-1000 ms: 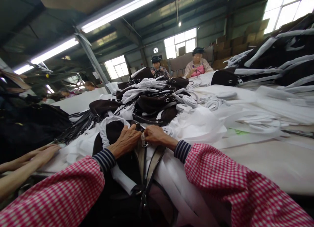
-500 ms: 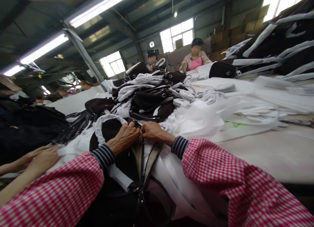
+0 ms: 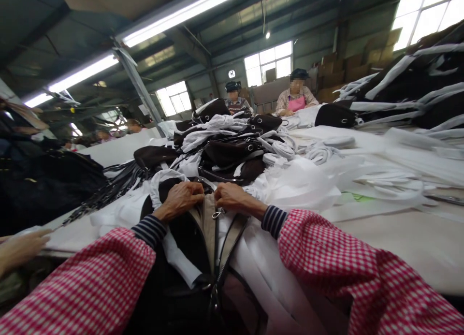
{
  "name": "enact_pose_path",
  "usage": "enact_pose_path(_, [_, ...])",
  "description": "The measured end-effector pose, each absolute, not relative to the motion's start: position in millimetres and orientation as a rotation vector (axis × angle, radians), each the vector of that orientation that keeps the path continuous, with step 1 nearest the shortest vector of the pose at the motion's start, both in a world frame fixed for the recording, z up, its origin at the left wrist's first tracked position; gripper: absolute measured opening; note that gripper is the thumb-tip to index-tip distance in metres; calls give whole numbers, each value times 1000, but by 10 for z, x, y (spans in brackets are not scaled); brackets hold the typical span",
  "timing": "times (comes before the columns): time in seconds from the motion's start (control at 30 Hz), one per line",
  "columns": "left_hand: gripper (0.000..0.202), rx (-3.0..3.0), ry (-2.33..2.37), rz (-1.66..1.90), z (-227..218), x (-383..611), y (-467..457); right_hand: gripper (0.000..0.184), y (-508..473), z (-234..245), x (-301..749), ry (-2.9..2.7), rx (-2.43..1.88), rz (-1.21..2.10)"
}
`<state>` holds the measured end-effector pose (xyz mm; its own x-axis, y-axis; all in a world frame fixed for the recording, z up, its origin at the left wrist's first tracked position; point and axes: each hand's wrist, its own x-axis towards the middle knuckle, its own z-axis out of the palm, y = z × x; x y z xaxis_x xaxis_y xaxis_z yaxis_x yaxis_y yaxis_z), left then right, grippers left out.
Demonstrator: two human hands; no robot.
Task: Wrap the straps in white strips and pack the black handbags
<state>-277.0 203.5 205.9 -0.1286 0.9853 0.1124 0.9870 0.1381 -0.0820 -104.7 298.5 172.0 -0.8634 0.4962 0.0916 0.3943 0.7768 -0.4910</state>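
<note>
A black bag (image 3: pixel 181 257) with a beige lining lies in front of me, its zipper partly undone. My left hand (image 3: pixel 183 198) is closed on the bag's edge at the left of the opening. Across the gap, my right hand (image 3: pixel 234 199) pinches the other edge, just above a metal zipper pull (image 3: pixel 216 214). A second zipper (image 3: pixel 232 250) runs open down the right side, its slider (image 3: pixel 214 296) near the bottom. White wrapping (image 3: pixel 179 260) covers part of a strap.
Dark bags with white-wrapped straps are piled ahead (image 3: pixel 228 153) and at the right (image 3: pixel 427 83). White sheet material (image 3: pixel 308 178) and scissors (image 3: pixel 444 198) lie on the table (image 3: pixel 391 233). Another person's hand (image 3: pixel 25 248) is at far left. Co-workers sit across the table.
My hands have moved apart, spreading the bag's opening and showing more beige lining and the zipper pull. The other person's hands at left have drawn back. The view has shifted slightly.
</note>
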Motion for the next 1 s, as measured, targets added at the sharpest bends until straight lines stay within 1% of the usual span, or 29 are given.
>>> enact_pose_path(0.2, [31, -2055, -2338, -296, 2076, -2844, 1874, 17, 2985, 1946, -1169, -2824, -606, 789])
enact_pose_path(0.3, [31, -2074, -2366, -420, 2040, -2910, 1847, 10, 3015, 1938, -1281, -2814, -600, 880])
enact_pose_path(0.4, [32, -2010, -2417, -441, 1994, -2954, 1897, 3, 3059, 1871, -1406, -2772, -611, 1020])
enact_pose_path(0.53, [26, -1911, -2413, -352, 1931, -2930, 1946, 12, 3099, 1793, -1505, -2760, -628, 1090])
enact_pose_path(0.67, [16, -1926, -2290, -183, 1888, -2861, 1864, 12, 3165, 1735, -1474, -2687, -499, 1281])
enact_pose_path(0.83, [21, -1976, -2120, 29, 1863, -2818, 1830, 12, 3276, 1670, -1367, -2602, -461, 1449])
enact_pose_path(1.0, [18, -2093, -1892, 229, 1810, -2821, 1893, 21, 3266, 1694, -1251, -2380, -486, 1671])
